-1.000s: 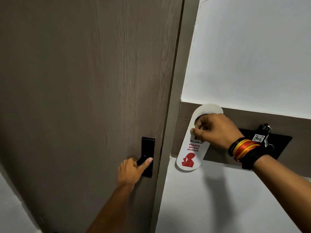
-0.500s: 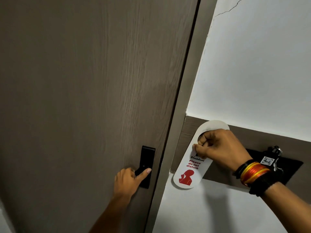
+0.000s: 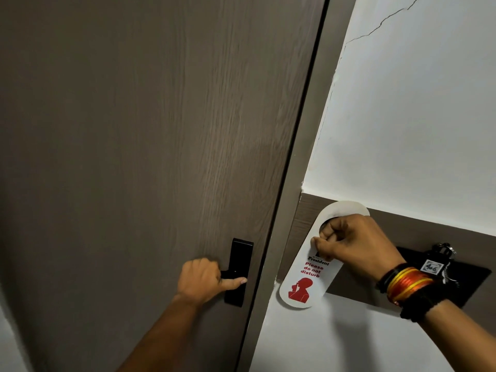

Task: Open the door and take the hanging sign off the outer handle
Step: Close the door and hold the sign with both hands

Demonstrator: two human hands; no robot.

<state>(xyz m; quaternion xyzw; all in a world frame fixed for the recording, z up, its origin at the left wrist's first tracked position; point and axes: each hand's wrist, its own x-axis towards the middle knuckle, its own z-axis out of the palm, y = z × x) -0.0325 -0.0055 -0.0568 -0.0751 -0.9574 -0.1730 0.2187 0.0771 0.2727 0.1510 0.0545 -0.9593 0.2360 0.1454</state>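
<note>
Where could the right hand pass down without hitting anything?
Bare white wall below the brown band, right of the door frame. Crowded higher up: sign in the right hand, black plate with keys.

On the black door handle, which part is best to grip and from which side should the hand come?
Grip the lever, the short bar sticking out leftward from the upright black plate. Come from the left and below, curling fingers over the bar with the thumb along its underside, as the left hand does. The plate lies flat against the door and offers nothing to hold.
</note>
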